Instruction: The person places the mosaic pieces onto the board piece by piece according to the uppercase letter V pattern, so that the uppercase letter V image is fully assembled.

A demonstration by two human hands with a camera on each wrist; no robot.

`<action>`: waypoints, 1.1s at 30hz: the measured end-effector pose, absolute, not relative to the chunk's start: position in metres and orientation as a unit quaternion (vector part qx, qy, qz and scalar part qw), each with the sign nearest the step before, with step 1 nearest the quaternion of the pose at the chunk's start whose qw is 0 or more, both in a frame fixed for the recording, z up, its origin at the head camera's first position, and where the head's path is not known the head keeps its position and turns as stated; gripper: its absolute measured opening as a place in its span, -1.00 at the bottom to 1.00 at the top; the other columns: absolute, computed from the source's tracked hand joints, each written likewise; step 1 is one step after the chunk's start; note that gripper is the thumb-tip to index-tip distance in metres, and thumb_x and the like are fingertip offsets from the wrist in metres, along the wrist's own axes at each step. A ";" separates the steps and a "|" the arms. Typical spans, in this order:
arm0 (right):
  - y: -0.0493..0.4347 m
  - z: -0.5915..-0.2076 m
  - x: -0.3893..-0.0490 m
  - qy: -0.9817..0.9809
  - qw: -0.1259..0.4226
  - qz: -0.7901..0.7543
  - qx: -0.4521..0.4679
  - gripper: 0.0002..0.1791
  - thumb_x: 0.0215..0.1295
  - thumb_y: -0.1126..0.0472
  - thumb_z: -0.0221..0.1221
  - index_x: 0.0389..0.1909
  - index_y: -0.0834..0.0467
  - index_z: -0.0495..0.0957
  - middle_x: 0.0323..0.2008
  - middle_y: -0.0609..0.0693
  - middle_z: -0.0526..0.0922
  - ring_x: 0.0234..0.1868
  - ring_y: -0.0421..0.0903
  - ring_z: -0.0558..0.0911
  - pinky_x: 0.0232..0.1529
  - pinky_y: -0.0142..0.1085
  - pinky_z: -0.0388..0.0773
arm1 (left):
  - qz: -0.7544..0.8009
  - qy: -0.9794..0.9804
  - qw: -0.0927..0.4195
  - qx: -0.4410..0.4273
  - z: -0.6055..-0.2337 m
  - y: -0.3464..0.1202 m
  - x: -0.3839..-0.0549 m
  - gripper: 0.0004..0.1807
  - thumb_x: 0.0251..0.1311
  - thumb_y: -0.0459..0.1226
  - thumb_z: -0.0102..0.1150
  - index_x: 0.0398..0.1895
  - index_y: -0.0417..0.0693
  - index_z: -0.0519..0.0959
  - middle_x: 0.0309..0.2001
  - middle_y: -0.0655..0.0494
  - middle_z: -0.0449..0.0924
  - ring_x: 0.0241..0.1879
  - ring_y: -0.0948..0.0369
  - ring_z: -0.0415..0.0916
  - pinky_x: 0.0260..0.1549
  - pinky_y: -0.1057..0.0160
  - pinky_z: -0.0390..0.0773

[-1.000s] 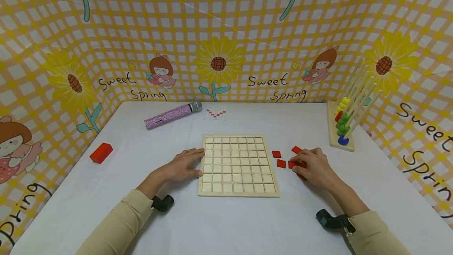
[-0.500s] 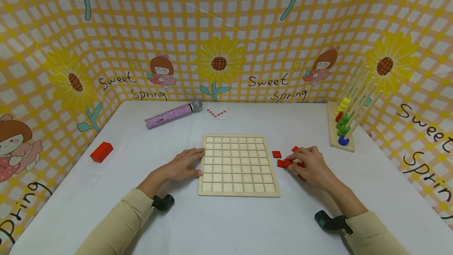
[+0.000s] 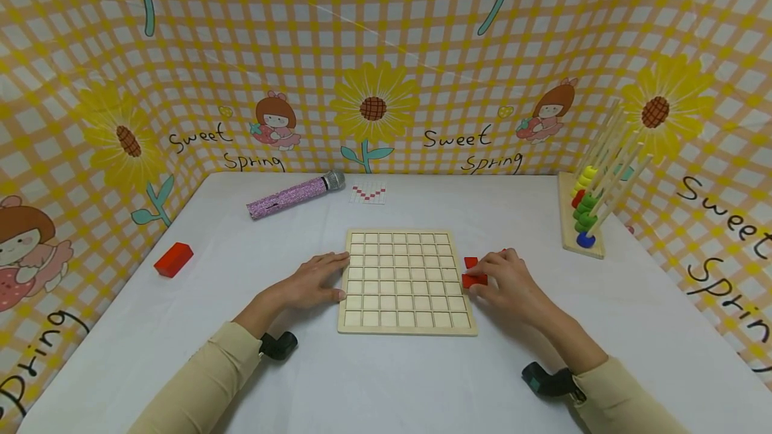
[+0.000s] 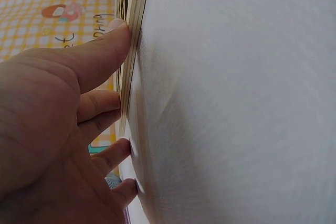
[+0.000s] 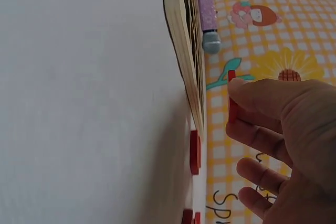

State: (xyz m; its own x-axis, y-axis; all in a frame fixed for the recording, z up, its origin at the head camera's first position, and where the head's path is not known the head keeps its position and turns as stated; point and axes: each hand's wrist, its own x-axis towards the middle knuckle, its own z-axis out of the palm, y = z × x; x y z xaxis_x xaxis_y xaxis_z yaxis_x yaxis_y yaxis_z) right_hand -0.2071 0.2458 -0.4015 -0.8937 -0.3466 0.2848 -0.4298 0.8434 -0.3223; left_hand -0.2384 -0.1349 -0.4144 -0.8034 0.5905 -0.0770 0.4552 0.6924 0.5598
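Note:
A square wooden grid board (image 3: 405,281) lies mid-table, its cells bare. My left hand (image 3: 312,281) rests along its left edge, fingers loosely extended; in the left wrist view the thumb (image 4: 107,51) and a fingertip touch the wooden side. My right hand (image 3: 512,286) is just off the board's right edge, pinching a thin red square tile (image 5: 232,98) between thumb and forefinger. The right wrist view shows this tile raised above the table. Another red tile (image 3: 471,262) lies beside the board, and more are partly hidden under the right hand.
At the back lie a purple glittery microphone (image 3: 289,198) and a small card (image 3: 368,193) with a red stepped pattern. A red block (image 3: 173,259) sits at the left. On the right stands a wooden peg rack (image 3: 582,233) with coloured beads.
My right hand has picked up a red tile from the loose ones and carried it left, up to the board's right edge. The left hand has stayed in place.

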 end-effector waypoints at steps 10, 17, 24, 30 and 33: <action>0.220 -0.401 -0.203 -0.945 0.110 0.212 0.225 -0.79 0.04 0.23 0.34 -0.24 0.08 0.68 -0.20 -0.04 0.68 -0.01 -0.01 0.37 -0.15 -0.17 0.37 | 0.265 0.912 0.129 0.286 -0.415 -0.136 -0.239 -0.24 0.26 -0.10 0.12 0.44 -0.17 0.08 0.49 -0.07 -0.02 0.47 -0.17 -0.15 0.37 -0.25 -0.09; 0.198 -0.401 -0.203 -0.939 0.084 0.233 0.240 -0.79 0.08 0.19 0.32 -0.22 0.08 0.69 -0.25 -0.11 0.64 -0.02 -0.07 0.34 -0.12 -0.20 0.33 | 0.264 0.911 0.125 0.292 -0.416 -0.136 -0.239 -0.24 0.27 -0.10 0.12 0.44 -0.19 0.08 0.49 -0.09 -0.01 0.46 -0.18 -0.14 0.36 -0.27 -0.07; 0.181 -0.403 -0.202 -0.933 0.091 0.230 0.261 -0.77 0.03 0.16 0.36 -0.23 0.07 0.70 -0.29 -0.13 0.64 -0.08 -0.10 0.34 -0.15 -0.24 0.29 | 0.261 0.912 0.124 0.291 -0.416 -0.137 -0.239 -0.24 0.26 -0.10 0.12 0.44 -0.18 0.08 0.49 -0.09 -0.01 0.46 -0.18 -0.14 0.37 -0.27 -0.08; 0.172 -0.406 -0.200 -0.930 0.070 0.242 0.266 -0.74 0.03 0.12 0.36 -0.21 0.04 0.71 -0.26 -0.16 0.63 -0.07 -0.15 0.32 -0.13 -0.25 0.29 | 0.263 0.911 0.124 0.292 -0.416 -0.137 -0.239 -0.24 0.27 -0.10 0.12 0.44 -0.18 0.08 0.49 -0.09 -0.01 0.46 -0.19 -0.14 0.36 -0.28 -0.08; 0.168 -0.408 -0.200 -0.930 0.067 0.238 0.272 -0.76 0.04 0.14 0.36 -0.21 0.03 0.71 -0.27 -0.16 0.62 -0.08 -0.16 0.32 -0.12 -0.26 0.28 | 0.264 0.911 0.126 0.290 -0.416 -0.137 -0.239 -0.24 0.27 -0.11 0.11 0.45 -0.18 0.07 0.49 -0.09 -0.02 0.46 -0.18 -0.15 0.37 -0.27 -0.09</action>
